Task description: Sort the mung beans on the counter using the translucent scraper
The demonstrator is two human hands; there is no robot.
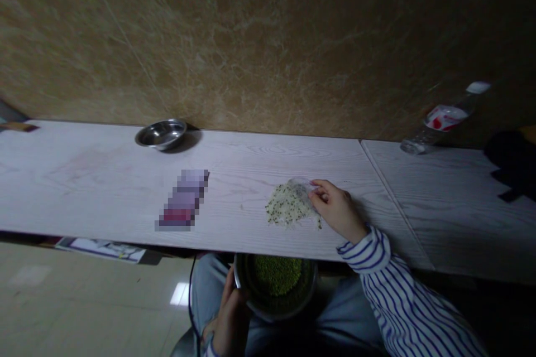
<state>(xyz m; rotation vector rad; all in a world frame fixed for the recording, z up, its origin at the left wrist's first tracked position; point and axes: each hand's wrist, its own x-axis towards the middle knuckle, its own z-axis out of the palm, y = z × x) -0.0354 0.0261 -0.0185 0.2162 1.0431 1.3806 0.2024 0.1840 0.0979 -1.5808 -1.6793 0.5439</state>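
On the white wood-grain table lies a loose pile of white rice-like grains mixed with green beans (288,205). My right hand (337,209) is at the pile's right side, thumb and fingers pinched on a thin clear plastic piece (299,183) whose exact kind I cannot make out. Below the table's front edge, a metal bowl (307,295) rests at my lap with small green beans (278,274) inside. My left hand (232,307) is closed around the left side of this bowl's rim; its fingers are partly in shadow.
A small steel bowl (162,135) stands near the wall. A pixelated flat rectangular object (183,201) lies left of the pile. At the back right stands a clear plastic bottle (444,118) with a white cap. Dark items (513,164) sit at the right edge.
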